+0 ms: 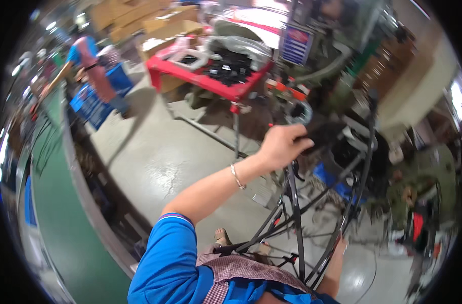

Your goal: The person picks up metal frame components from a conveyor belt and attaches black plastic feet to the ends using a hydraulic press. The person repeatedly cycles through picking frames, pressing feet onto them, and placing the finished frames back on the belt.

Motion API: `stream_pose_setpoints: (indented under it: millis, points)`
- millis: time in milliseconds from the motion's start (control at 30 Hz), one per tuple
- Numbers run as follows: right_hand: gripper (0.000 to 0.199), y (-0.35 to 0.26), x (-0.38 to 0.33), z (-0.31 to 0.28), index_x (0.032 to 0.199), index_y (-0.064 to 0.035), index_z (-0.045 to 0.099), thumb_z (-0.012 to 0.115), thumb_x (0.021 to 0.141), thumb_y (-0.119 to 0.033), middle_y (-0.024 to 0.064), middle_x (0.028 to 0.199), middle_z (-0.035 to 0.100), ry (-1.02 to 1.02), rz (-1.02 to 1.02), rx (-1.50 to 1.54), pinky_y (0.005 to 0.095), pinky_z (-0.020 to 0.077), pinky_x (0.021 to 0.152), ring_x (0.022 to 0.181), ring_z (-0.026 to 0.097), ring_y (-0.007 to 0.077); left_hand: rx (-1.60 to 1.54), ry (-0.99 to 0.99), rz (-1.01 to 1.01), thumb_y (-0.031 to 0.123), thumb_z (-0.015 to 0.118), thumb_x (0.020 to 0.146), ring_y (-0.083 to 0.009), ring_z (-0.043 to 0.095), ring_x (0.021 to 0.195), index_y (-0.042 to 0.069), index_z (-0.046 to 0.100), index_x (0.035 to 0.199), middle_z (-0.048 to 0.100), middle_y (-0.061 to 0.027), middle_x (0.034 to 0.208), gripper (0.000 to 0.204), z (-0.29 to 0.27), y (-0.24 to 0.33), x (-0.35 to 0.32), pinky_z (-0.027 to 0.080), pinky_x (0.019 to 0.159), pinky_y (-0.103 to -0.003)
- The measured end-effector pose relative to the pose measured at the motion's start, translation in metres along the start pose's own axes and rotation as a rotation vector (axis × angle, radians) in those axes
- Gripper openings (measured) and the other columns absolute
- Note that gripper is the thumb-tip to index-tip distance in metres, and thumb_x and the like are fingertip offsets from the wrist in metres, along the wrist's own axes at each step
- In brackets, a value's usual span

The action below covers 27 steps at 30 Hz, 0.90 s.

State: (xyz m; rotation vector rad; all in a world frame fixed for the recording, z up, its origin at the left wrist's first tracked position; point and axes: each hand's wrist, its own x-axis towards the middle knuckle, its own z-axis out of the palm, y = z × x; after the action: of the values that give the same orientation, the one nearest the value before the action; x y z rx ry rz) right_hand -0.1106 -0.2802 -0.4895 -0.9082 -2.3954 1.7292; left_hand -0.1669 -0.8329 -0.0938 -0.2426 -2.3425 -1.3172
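My left hand [282, 146] reaches forward at arm's length, with a bracelet on the wrist, and is closed on a black part [319, 133] at the top of a black bicycle frame [293, 202]. Just above that part sits a shiny metal ring [299, 112]. Thin black rims [353, 202] curve down from there toward my lap. My right hand [339, 249] is low at the right against one rim; it is blurred and its fingers are hidden. My foot in a sandal [221, 236] rests on the floor under the frame.
A red table [210, 83] with black parts and plastic bags stands ahead. A green conveyor belt [58, 223] runs along the left. Another person in blue [84, 53] works by blue crates [94, 104] at far left. Cardboard boxes [139, 20] are stacked behind, and a machine [337, 45] stands at right.
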Motion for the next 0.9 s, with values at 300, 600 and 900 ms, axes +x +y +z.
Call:
stream_pose_setpoints:
  millis: [300,600,900]
  points:
    - [0.043,-0.189,-0.163,-0.106,0.067,-0.0072,0.05,0.063,0.091,-0.04,-0.0023,0.049,0.039,0.286,-0.014,-0.21,0.029,0.0289,0.034,0.035,0.037,0.0105,-0.731,-0.133,-0.375,-0.006,0.064,0.085,-0.0087,0.06,0.081,-0.003,0.06,0.103,0.066,-0.0034,0.089,0.019,0.012,-0.105,0.028,0.049,0.073,-0.024]
    - [0.043,-0.245,-0.222,-0.131,0.06,-0.0042,0.046,0.072,0.084,-0.029,-0.0027,0.052,0.041,0.357,-0.081,-0.472,0.0306,0.0279,0.044,0.05,0.036,0.0071,-0.67,0.056,-0.432,0.001,0.068,0.086,-0.0077,0.059,0.078,-0.001,0.064,0.104,0.065,-0.002,0.087,0.019,0.024,-0.188,0.079,0.048,0.069,-0.022]
    - [0.042,-0.203,-0.187,-0.078,0.064,-0.001,0.051,0.074,0.081,-0.032,-0.0009,0.052,0.045,0.2,-0.015,-0.431,0.0307,0.0302,0.04,0.045,0.041,0.0081,-0.482,0.135,-0.443,0.005,0.065,0.088,-0.006,0.056,0.078,0.001,0.064,0.1,0.063,-0.0004,0.086,0.013,0.017,-0.225,0.14,0.046,0.069,-0.021]
